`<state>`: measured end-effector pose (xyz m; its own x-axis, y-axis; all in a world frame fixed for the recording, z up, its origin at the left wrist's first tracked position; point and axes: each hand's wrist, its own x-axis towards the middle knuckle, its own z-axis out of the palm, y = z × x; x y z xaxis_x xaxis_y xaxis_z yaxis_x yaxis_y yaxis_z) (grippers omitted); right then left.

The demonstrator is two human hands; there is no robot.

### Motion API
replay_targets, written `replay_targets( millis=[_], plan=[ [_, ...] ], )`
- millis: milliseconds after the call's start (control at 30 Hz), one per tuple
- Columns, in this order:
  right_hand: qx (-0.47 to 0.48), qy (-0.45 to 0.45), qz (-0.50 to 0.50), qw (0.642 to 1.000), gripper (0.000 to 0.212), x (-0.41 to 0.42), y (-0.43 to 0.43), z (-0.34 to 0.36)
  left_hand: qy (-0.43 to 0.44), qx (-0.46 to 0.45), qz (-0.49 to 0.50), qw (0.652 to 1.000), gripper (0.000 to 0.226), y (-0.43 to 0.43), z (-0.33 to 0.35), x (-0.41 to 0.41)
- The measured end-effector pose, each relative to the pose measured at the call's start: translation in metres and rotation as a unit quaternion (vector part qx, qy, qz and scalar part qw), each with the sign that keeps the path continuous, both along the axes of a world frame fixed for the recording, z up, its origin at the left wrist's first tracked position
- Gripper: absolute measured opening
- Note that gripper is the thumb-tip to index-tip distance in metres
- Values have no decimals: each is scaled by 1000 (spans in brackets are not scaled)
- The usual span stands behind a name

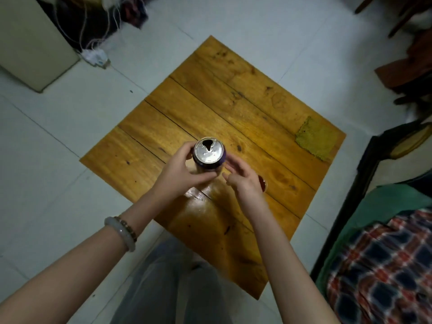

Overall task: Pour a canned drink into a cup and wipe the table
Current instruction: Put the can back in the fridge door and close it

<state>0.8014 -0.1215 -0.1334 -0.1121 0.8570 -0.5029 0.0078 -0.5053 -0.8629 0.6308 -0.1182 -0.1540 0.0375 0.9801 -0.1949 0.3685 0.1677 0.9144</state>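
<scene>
An upright can (pixel 208 153) with a silver top and dark purple side stands above the middle of the wooden table (pixel 245 101); its mouth is open. My left hand (pixel 181 170) grips the can from the left, fingers curled round its side. My right hand (pixel 243 180) hovers just right of the can with loosely bent fingers, holding nothing. Behind that hand peeks the rim of a cup (pixel 263 183) with dark red content, mostly hidden. A yellow-green cloth (pixel 316 139) lies flat near the table's right corner.
A glossy wet-looking patch (pixel 203 204) shines on the table's near part. A bed with a plaid blanket (pixel 383 265) stands at the right. A box (pixel 30 43) and cables with a power strip (pixel 95 56) sit on the tiled floor at far left. My legs are below the table's near edge.
</scene>
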Motion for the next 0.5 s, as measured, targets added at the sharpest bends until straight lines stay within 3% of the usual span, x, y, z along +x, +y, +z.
replay_targets(
  millis=[100, 200, 333, 500],
  plan=[
    [-90, 54, -60, 993, 46, -10, -2, 34, -2, 15, 40, 999, 65, -25, 43, -16],
    [-164, 131, -19, 977, 26, -27, -15, 67, 0, 31, 91, 995, 66, -59, 84, -36],
    [-207, 196, 78, 955, 32, -61, -40, 101, 12, 54, 151, 987, 65, -115, 126, -67],
    [-238, 211, 170, 933, 45, -116, -66, 136, 16, 69, 253, 965, 65, -182, 171, -109]
  ],
)
